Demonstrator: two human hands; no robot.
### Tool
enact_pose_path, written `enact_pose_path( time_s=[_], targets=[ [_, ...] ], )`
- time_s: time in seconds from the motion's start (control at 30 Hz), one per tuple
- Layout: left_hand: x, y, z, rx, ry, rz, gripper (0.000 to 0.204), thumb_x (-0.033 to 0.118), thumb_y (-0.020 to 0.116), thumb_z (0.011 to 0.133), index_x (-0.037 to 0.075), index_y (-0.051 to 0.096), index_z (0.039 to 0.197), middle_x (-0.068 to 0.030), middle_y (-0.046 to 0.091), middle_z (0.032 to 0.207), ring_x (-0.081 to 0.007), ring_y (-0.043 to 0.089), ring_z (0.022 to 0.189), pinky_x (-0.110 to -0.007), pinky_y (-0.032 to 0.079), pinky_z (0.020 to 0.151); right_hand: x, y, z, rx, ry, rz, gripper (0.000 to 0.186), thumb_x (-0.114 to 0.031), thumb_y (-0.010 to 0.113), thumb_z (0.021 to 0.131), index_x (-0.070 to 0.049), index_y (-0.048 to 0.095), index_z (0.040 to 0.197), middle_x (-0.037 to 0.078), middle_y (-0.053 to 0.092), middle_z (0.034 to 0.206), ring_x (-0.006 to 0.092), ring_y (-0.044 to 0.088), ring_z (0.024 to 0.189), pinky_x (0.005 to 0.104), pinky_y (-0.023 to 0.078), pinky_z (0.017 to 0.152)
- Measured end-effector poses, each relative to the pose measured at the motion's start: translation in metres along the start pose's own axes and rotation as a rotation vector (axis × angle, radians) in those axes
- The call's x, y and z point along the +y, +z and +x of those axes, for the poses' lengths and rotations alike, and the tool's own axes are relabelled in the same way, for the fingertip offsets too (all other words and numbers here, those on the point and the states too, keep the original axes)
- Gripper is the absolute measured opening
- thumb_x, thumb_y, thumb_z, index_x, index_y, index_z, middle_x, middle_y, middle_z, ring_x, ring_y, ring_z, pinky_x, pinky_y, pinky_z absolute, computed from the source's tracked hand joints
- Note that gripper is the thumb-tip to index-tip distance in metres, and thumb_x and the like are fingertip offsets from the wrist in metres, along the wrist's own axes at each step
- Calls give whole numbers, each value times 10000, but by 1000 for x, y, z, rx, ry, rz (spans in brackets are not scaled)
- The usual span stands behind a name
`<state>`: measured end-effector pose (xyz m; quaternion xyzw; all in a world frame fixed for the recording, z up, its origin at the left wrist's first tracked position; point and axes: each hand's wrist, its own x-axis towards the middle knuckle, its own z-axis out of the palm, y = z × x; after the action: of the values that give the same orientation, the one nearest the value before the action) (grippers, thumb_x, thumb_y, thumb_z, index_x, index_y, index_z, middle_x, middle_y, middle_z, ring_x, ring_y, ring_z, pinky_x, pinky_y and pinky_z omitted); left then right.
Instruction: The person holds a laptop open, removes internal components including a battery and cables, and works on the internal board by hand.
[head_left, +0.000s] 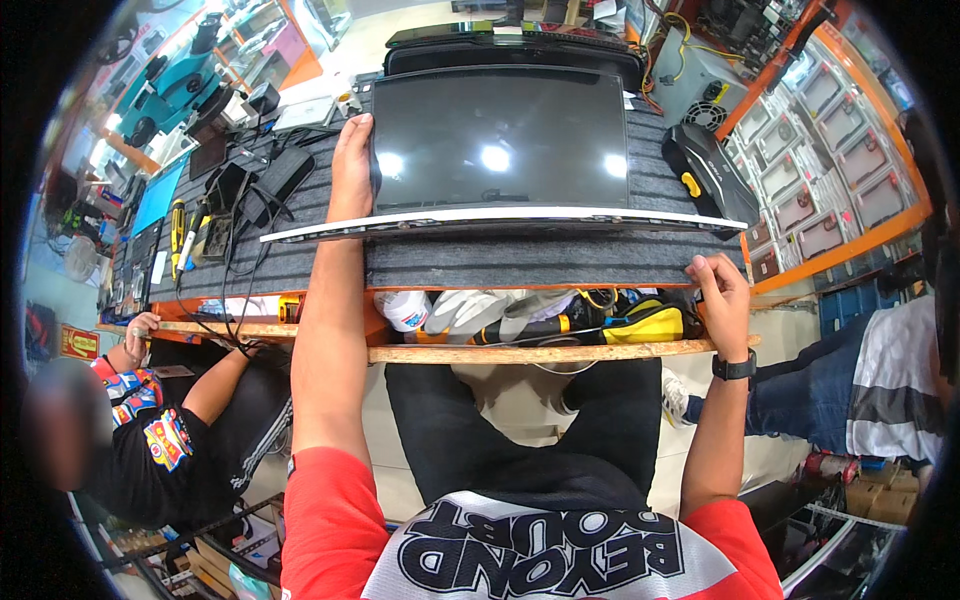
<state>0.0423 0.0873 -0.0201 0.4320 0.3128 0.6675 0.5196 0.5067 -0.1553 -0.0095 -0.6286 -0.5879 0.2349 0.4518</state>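
Note:
A glossy black screen panel (500, 140) lies tilted on the grey striped work mat, reflecting the ceiling lights. Along its near side runs a long thin white-edged strip (500, 213), reaching past the panel at both ends; whether the two are joined I cannot tell. My left hand (352, 165) grips the panel's left edge, its far fingers partly hidden. Below the strip's right end, at the table's front edge, my right hand (722, 295) has its fingers curled and thumb close to the forefinger. Anything between them is too small to make out. A dark watch (735, 366) is on that wrist.
A black and yellow power tool or case (710, 175) stands at the right. Screwdrivers (178, 235), cables and adapters (265, 185) crowd the left. Under the tabletop, a shelf (540, 350) holds gloves and tools. One person (180, 430) sits at left; another's legs (800, 385) show right.

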Motion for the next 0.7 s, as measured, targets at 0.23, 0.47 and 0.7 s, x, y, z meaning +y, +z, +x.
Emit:
enact_pose_path(
  time_s=[0.23, 0.47, 0.7],
  targets=[
    [-3, -2, 2, 36, -3, 68, 181, 200, 561, 1043, 47, 620, 1118, -33, 670, 1042, -107, 605, 973, -249, 467, 888, -41, 0, 34, -248, -217, -115, 306, -93, 711, 906, -29, 639, 1197, 32, 625, 1014, 125, 565, 864, 253, 448, 730],
    [-1, -8, 1, 57, 7, 96, 220, 229, 543, 1059, 40, 612, 1149, -20, 652, 1083, -95, 592, 1024, -246, 453, 924, -50, 10, 83, -571, -441, -61, 482, 39, 715, 786, -66, 649, 1251, 81, 655, 1165, 216, 636, 1014, 313, 500, 832],
    [10, 3, -7, 31, 24, 122, 219, 231, 478, 1082, 51, 581, 1152, -19, 648, 1088, -90, 596, 1034, -243, 453, 940, -46, 12, 90, -608, -521, -74, 380, 45, 701, 819, -60, 679, 1184, 120, 681, 1143, 312, 652, 1082, 382, 519, 935]
  ],
)
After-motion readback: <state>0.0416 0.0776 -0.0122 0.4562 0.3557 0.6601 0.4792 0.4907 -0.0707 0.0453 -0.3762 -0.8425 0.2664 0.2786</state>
